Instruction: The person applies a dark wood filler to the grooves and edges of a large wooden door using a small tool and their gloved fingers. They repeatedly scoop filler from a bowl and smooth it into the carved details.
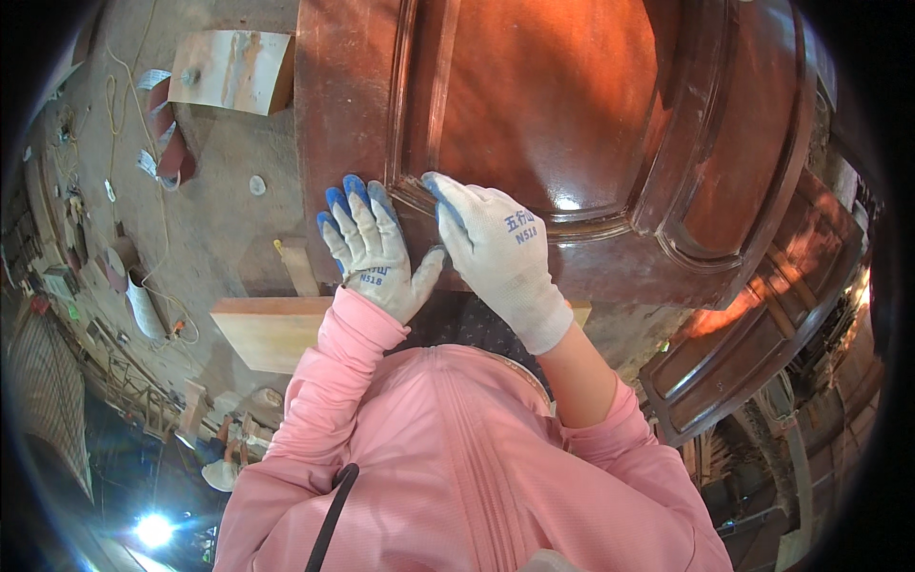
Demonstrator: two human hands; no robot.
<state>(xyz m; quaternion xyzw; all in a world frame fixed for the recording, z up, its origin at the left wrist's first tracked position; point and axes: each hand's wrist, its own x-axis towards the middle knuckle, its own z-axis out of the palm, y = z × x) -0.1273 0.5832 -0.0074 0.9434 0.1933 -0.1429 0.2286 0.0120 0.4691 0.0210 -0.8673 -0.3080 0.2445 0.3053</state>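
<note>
Head view: a reddish-brown wooden door (pixel 553 95) lies in front of the person, its near edge by the torso. Its raised panels shine in places, bordered by curved moulding; the left frame looks duller. The gloved left hand (pixel 369 243) rests on that frame, fingers (pixel 383 205) extended and released. The gloved right hand (pixel 500 238) bends its fingers at the moulding's corner; whether they grasp anything, I cannot tell.

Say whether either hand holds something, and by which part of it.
The left hand lies open on the door, holding nothing visible. The right hand bends over the door's trim; whether it holds something cannot be told.
</note>
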